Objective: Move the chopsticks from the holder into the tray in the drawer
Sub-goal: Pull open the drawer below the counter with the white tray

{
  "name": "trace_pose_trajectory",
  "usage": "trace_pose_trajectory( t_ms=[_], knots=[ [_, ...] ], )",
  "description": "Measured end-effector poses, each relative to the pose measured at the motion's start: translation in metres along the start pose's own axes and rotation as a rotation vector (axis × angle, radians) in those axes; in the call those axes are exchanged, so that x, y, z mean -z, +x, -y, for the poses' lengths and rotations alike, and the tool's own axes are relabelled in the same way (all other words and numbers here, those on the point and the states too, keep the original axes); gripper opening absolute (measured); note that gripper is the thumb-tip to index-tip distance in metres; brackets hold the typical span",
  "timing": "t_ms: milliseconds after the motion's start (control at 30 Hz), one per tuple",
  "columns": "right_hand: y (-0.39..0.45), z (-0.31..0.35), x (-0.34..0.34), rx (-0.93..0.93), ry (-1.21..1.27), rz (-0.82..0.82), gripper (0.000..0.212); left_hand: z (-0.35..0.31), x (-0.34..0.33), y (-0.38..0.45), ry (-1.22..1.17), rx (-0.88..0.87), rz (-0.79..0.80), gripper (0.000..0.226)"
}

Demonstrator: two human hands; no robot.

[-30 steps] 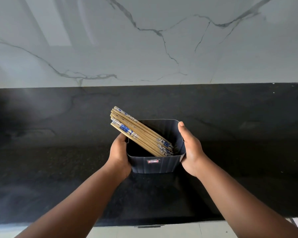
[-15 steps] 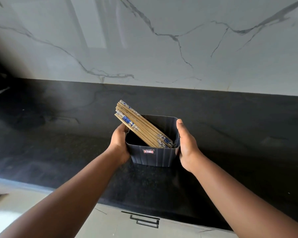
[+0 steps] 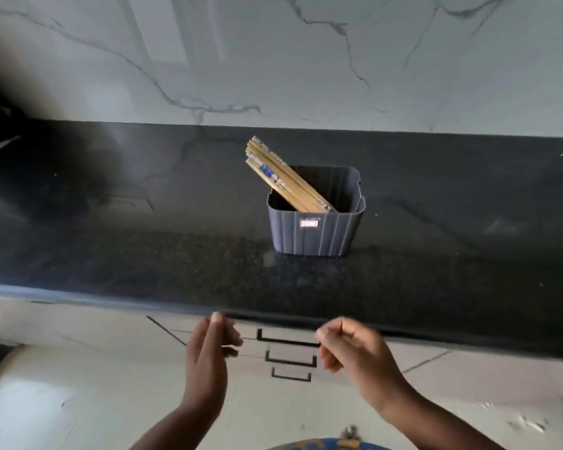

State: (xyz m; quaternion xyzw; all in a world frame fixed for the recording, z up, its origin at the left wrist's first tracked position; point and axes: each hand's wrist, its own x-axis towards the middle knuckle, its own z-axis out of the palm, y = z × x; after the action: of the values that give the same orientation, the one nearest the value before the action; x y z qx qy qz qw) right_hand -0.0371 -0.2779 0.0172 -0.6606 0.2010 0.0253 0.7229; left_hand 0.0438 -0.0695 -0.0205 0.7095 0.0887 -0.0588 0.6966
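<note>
Left hand (image 3: 208, 349) in front of the desk (image 3: 143, 254) edge, fingers straight, holding nothing. Right hand (image 3: 355, 349) beside it, fingers loosely curled, empty. I see the chopsticks (image 3: 281, 177) leaning left in the holder (image 3: 316, 235), which sits on the desk beyond both hands. Drawer handles (image 3: 290, 355) between the hands.

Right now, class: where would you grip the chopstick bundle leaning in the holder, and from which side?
Probably the chopsticks' free upper ends, coming from the upper left: they jut past the holder's rim there, while the lower ends sit inside its walls.
</note>
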Motion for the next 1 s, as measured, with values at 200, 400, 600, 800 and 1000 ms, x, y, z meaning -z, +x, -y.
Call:
trace_pose_trajectory(
  t_ms=[200, 400, 600, 800, 1000],
  knots=[
    [0.006, -0.083, -0.044, -0.492, 0.239, -0.268, 0.010, 0.039, 0.037, 0.024, -0.072, 0.660, 0.180, 0.020],
    [0.058, -0.094, -0.063, -0.626, 0.521, -0.388, 0.023, 0.024, 0.035, 0.049, 0.151, 0.411, 0.198, 0.018],
    [0.091, -0.104, -0.075, -0.600, 0.706, -0.505, 0.016, -0.004, 0.060, 0.010, 0.836, -0.542, 0.341, 0.028],
    [0.085, -0.114, -0.085, -0.487, 0.786, -0.506, 0.016, -0.036, 0.057, 0.047, 1.355, -0.933, 0.449, 0.063],
    [0.061, -0.121, -0.094, -0.484, 0.734, -0.538, 0.019, -0.023, 0.054, 0.092, 1.650, -0.828, 0.509, 0.085]
  ],
)
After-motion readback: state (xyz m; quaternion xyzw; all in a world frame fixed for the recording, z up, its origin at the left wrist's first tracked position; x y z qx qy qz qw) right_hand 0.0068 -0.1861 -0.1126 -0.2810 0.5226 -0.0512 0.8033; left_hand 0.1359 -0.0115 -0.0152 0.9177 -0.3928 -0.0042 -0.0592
